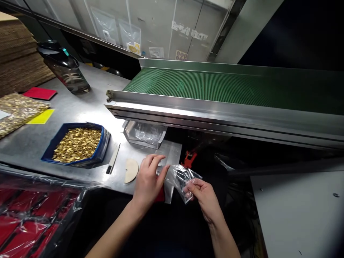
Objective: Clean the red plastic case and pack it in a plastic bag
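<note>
We are finding the right hand [205,200] closed in a pinch, its thumb and fingertips gripping a clear plastic bag [180,175] near its lower right edge. The left hand [147,181] is holding its thumb and forefinger well parted, with nothing visibly caught between the tips; its other fingers are partly hiding themselves, and we are not able to tell whether it is touching the bag. The bag is hanging crumpled between the hands, just beyond the front edge of the metal tabletop [92,104]. A red piece [161,195] is showing beneath the left hand, mostly covered.

We are noting a cream half-disc [131,171] lying just left of that hand, and a pale-handled cutter [114,157] lying beside it. Behind these, a shallow tray [145,144] is holding clear plastic. Further left, a blue bin [100,148] is holding small gold pieces [77,145]. An orange-red clip [189,159] is showing behind the bag. Beyond, a green conveyor belt [204,86] is running across the view, and a dark-lidded bottle [68,73] is standing tilted in the picture at far left.
</note>
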### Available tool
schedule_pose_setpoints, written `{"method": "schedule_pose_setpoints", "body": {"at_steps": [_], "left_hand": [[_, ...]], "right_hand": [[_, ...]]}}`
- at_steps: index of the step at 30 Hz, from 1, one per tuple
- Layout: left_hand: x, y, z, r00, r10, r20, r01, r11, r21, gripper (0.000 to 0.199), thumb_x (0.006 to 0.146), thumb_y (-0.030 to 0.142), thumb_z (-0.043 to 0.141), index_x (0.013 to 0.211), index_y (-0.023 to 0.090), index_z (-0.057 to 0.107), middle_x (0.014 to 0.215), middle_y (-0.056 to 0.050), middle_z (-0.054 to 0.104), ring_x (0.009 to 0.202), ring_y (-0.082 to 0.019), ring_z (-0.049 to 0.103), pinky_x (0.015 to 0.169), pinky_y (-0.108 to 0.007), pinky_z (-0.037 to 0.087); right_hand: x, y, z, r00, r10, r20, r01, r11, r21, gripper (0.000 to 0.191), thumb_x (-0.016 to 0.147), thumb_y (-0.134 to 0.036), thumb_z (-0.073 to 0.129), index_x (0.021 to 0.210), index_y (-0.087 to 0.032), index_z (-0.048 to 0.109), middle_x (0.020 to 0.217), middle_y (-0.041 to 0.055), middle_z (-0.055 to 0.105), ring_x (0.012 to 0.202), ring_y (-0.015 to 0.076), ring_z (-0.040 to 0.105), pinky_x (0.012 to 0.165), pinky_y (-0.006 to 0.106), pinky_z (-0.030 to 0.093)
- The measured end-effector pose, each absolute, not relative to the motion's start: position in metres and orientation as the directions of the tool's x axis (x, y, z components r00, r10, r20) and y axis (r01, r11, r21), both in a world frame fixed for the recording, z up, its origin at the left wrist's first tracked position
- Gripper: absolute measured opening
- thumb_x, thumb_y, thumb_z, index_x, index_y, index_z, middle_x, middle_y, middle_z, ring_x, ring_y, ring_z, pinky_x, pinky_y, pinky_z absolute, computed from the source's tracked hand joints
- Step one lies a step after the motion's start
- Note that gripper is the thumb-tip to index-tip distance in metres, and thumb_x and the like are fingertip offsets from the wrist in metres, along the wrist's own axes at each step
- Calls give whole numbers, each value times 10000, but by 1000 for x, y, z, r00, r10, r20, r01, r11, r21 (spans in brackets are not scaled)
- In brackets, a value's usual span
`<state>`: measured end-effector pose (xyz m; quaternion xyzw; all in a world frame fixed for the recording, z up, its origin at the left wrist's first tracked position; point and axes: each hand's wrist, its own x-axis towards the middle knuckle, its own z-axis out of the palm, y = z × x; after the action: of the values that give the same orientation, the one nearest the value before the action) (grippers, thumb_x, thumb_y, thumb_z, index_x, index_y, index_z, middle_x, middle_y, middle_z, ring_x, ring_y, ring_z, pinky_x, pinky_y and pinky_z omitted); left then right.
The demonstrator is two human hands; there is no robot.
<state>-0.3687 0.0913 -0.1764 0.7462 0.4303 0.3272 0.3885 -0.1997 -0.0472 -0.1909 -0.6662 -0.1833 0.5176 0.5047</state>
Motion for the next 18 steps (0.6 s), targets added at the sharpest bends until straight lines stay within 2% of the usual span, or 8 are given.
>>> {"method": "schedule_pose_setpoints", "body": {"at_steps": [2,5,7,9,11,14,16,18], "left_hand": [[-367,77,-167,504,846,173,334,-375,865,161,994,363,606,1021,225,684,1017,-77,686,1017,-263,620,929,-370,451],[-363,57,-159,775,623,-103,250,-153,956,161,918,370,718,974,234,651,898,-11,668,821,-202,611,735,-298,448],[-363,50,-162,833,504,-229,258,12,966,220,851,357,782,920,231,616,840,23,650,756,-178,583,662,-275,415],[-369,48,-168,805,521,-284,302,53,952,216,875,323,728,807,226,548,763,38,603,715,-168,548,634,-276,382],[-379,47,-175,723,629,-286,395,-38,918,221,909,240,605,737,226,467,721,34,545,689,-170,509,634,-293,354],[-391,41,-183,614,771,-168,510,-225,830,142,851,128,512,781,230,442,868,-11,558,806,-203,522,717,-322,370],[-394,34,-186,629,763,-146,497,-251,831,131,822,125,526,840,234,455,919,-22,566,828,-208,526,725,-321,383],[-395,30,-187,659,730,-181,437,-175,882,134,829,159,550,834,241,445,809,11,545,712,-179,500,652,-295,372]], "right_hand": [[-204,-48,-187,443,765,-467,-254,-393,-884,427,798,-563,834,844,-165,686,750,22,696,644,138,597,596,247,451],[-210,-51,-184,420,814,-401,-209,-344,-916,456,785,-587,833,789,-182,624,691,-18,594,643,127,517,599,244,423],[-210,-54,-183,318,859,-401,-209,-349,-914,494,800,-645,788,790,-186,604,707,-14,577,658,134,504,614,253,422],[-208,-58,-184,267,860,-434,-136,-412,-901,513,815,-678,746,777,-192,588,704,-8,568,646,141,494,608,264,411],[-207,-62,-183,363,823,-438,95,-500,-861,500,845,-644,724,708,-201,535,671,-16,534,628,135,460,599,264,373],[-214,-67,-176,482,812,-330,403,-539,-740,486,923,-551,656,651,-207,446,651,-34,472,633,123,410,615,266,322],[-222,-68,-167,373,863,-341,422,-485,-766,454,951,-513,621,663,-207,450,658,-40,463,643,120,412,617,263,315],[-228,-67,-158,165,890,-425,356,-456,-816,426,941,-478,636,667,-208,450,655,-46,453,641,118,413,600,256,309]]}}
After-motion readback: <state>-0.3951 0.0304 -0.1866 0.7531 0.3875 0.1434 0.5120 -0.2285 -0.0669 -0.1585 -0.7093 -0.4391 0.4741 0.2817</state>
